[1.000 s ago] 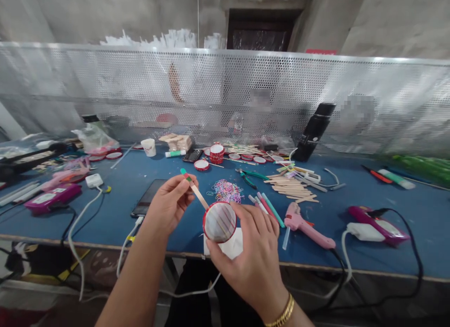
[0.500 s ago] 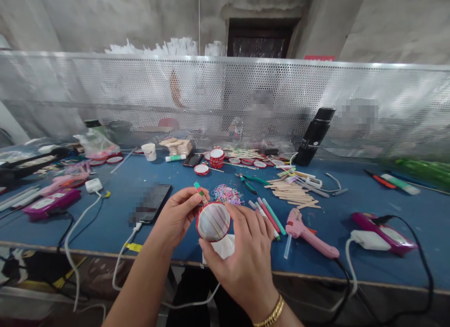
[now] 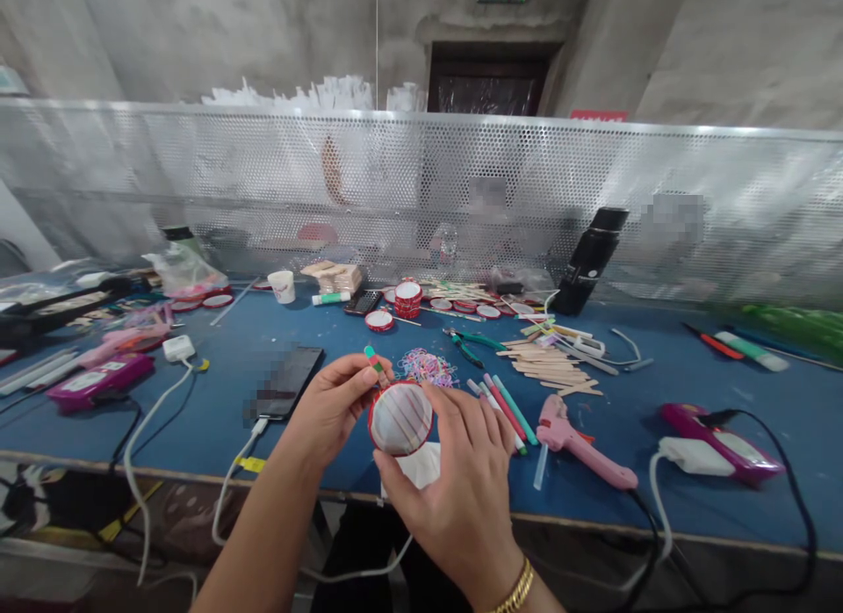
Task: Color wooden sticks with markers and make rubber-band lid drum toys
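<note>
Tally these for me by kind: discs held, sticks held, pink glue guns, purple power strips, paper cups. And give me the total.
Red-rimmed disc, held: 1
Green-ended stick, held: 1
Pink glue guns: 2
Purple power strips: 2
Paper cup: 1
Total: 7

Craft workshop, blue workbench (image 3: 217, 341), pink glue gun (image 3: 583, 442), pliers (image 3: 469, 342), bare concrete wall (image 3: 263, 33)

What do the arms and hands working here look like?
They are a person's: the left hand and right hand are ungloved, and no sleeves show. A shiny, gold-coloured link bracelet circles the right wrist; nothing worn shows on the left wrist.
</note>
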